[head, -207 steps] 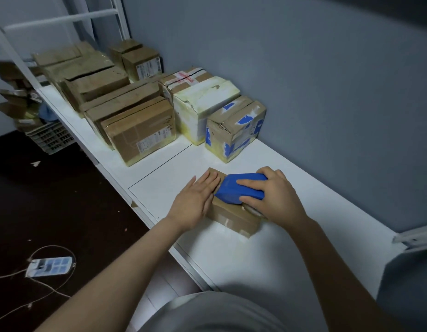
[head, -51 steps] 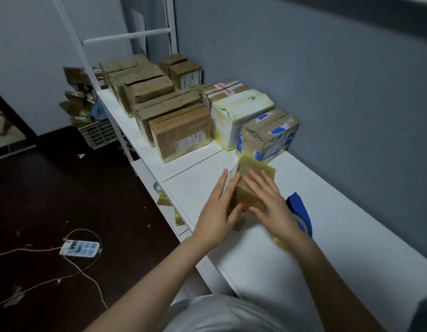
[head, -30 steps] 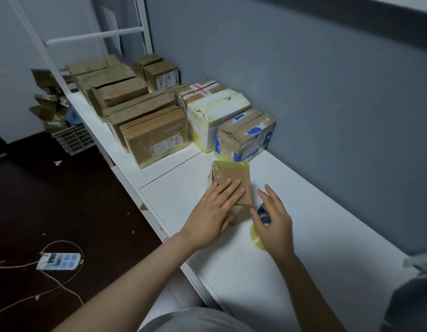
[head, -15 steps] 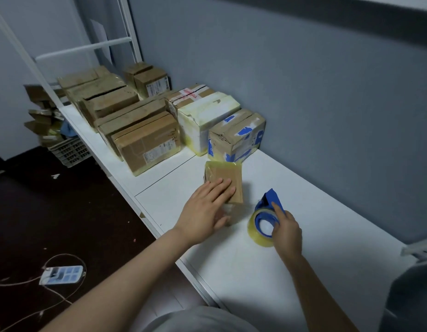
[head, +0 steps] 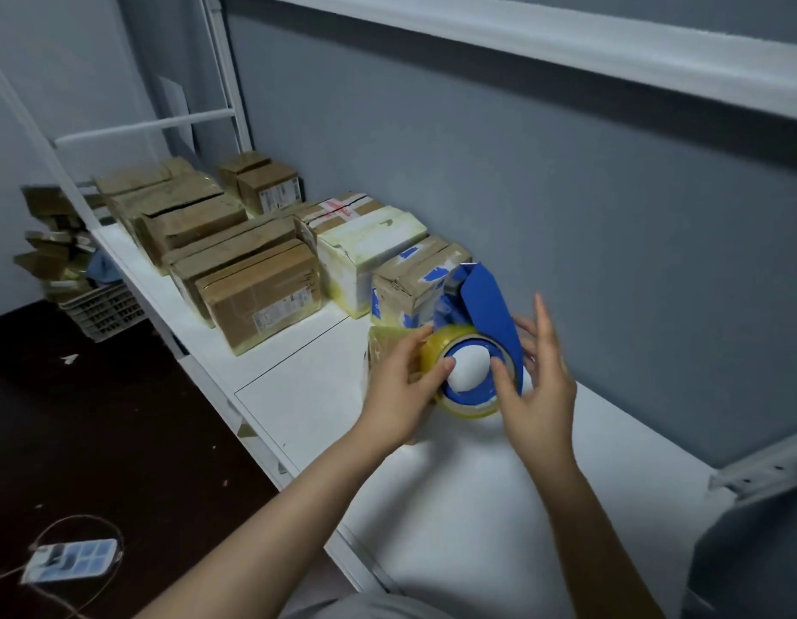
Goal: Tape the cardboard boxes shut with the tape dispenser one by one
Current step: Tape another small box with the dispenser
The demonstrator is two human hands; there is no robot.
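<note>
The blue tape dispenser with its yellowish tape roll is lifted above the white table, held between both hands. My left hand grips the roll's left side, thumb on the white core. My right hand holds the right side, thumb on the core and fingers behind the blue guard. A small brown taped box sits on the table just behind my left hand, mostly hidden by it.
A row of cardboard boxes runs along the wall: a blue-taped box, a white one, a labelled brown one, more beyond. A crate and a power strip lie on the dark floor. A metal bracket juts out at right.
My right hand has picked the dispenser up off the table. My left hand has left the small box's top and taken hold of the tape roll.
</note>
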